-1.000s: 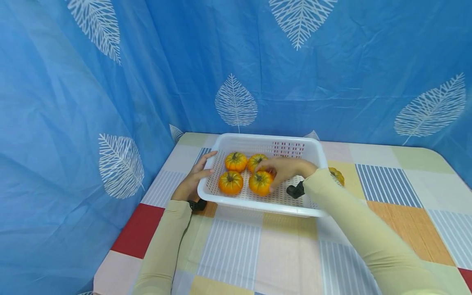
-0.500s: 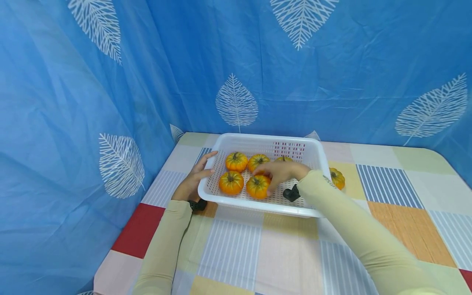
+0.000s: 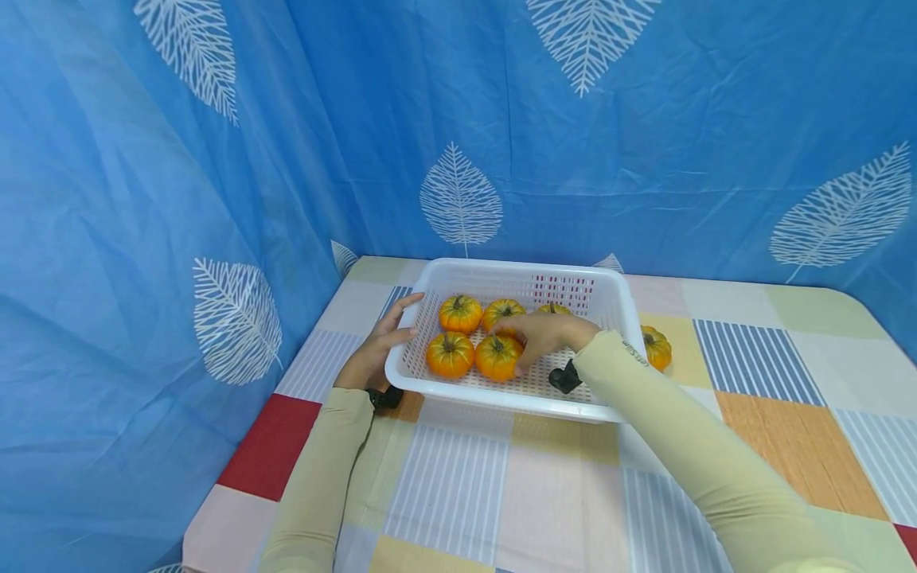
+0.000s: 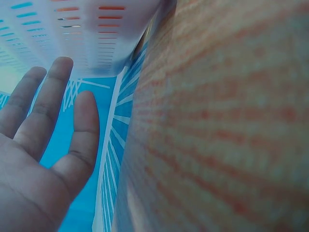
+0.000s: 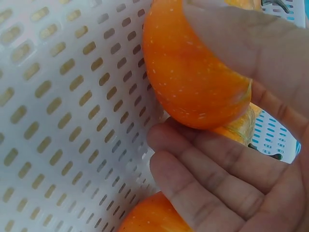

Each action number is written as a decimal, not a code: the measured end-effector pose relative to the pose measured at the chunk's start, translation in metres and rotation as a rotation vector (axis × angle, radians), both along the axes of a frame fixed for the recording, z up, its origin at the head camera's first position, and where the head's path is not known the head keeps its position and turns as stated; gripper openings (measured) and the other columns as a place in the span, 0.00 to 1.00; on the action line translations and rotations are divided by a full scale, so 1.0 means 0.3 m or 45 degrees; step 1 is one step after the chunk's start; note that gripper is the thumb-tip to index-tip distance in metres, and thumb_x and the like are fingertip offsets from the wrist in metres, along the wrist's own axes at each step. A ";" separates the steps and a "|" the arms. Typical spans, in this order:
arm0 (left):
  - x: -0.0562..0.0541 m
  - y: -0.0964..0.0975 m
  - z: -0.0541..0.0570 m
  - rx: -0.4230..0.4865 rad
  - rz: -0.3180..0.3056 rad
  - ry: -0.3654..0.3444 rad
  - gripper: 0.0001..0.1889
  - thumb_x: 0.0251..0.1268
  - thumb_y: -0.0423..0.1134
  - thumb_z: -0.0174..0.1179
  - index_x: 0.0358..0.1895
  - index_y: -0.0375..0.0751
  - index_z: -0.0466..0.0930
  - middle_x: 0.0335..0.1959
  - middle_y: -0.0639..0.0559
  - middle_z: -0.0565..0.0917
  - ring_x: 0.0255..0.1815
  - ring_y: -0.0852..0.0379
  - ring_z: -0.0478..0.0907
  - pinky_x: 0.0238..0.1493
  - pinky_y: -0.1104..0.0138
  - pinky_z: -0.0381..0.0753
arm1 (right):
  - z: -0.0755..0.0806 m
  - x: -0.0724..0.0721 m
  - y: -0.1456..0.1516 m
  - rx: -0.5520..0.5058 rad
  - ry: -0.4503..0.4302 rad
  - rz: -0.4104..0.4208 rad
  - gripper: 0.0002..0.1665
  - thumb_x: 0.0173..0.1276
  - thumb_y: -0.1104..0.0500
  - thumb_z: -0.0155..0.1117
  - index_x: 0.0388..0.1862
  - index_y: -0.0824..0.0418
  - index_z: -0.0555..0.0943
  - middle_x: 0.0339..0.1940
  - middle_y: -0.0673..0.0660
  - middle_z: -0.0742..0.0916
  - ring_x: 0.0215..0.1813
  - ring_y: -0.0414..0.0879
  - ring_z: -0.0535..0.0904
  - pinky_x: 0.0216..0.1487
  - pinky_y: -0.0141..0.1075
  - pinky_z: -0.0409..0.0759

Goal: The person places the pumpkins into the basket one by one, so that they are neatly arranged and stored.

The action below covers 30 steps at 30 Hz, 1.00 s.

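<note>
A white perforated plastic basket [image 3: 494,394] holds several small orange pumpkins. My right hand [image 3: 546,334] reaches into it and grips the front pumpkin [image 3: 496,360]. In the right wrist view this pumpkin [image 5: 193,67] sits between the thumb and the fingers, close to the basket floor [image 5: 72,106]. Left of it and near it lies another pumpkin [image 3: 450,356]. Two more, a pumpkin [image 3: 460,313] and a pumpkin [image 3: 503,312], sit behind. A further pumpkin [image 3: 555,308] is partly hidden by my right hand. My left hand [image 3: 376,346] touches the basket's left end, fingers fairly straight.
One pumpkin [image 3: 656,348] lies on the patchwork tablecloth [image 3: 544,493], outside the basket's right end and partly hidden by the right sleeve [image 3: 688,438]. A blue leaf-print curtain [image 3: 609,175] hangs behind and along the left of the table.
My right hand has moved slightly left with the front pumpkin, bringing it closer to its left neighbour. The pumpkin behind the hand has come into sight. My left hand stays put.
</note>
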<state>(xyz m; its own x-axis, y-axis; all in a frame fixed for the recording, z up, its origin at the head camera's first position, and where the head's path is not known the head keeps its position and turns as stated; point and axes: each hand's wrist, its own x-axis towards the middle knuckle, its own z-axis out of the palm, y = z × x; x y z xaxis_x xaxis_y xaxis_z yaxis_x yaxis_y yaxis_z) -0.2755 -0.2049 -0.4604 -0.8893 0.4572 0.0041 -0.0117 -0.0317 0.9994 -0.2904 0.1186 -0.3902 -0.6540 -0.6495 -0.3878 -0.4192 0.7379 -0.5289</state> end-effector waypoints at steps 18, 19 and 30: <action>0.003 0.000 0.005 -0.018 0.006 0.007 0.41 0.75 0.39 0.51 0.88 0.52 0.45 0.89 0.42 0.49 0.80 0.29 0.59 0.64 0.35 0.79 | 0.028 0.014 0.022 -0.042 -0.036 -0.003 0.49 0.68 0.61 0.77 0.85 0.62 0.66 0.80 0.72 0.73 0.75 0.67 0.74 0.75 0.57 0.76; 0.003 0.000 0.006 -0.016 0.006 0.008 0.41 0.75 0.39 0.51 0.88 0.52 0.46 0.89 0.42 0.49 0.80 0.28 0.59 0.64 0.35 0.79 | 0.033 0.016 0.023 -0.039 -0.033 -0.007 0.49 0.69 0.61 0.77 0.85 0.62 0.66 0.79 0.71 0.73 0.74 0.66 0.75 0.74 0.57 0.76; 0.002 -0.003 0.000 -0.022 -0.004 0.048 0.41 0.75 0.39 0.51 0.88 0.51 0.45 0.89 0.41 0.49 0.80 0.28 0.60 0.63 0.36 0.79 | 0.076 0.035 0.060 -0.094 -0.002 -0.036 0.43 0.73 0.58 0.74 0.83 0.62 0.70 0.76 0.70 0.77 0.68 0.66 0.79 0.71 0.58 0.79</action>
<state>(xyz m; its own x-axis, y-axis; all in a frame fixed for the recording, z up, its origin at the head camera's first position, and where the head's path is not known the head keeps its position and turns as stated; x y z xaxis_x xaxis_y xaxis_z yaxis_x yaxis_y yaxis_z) -0.2747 -0.2057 -0.4604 -0.8874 0.4601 0.0296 0.0258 -0.0145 0.9996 -0.2798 0.1367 -0.3674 -0.6720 -0.6576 -0.3406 -0.3979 0.7085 -0.5829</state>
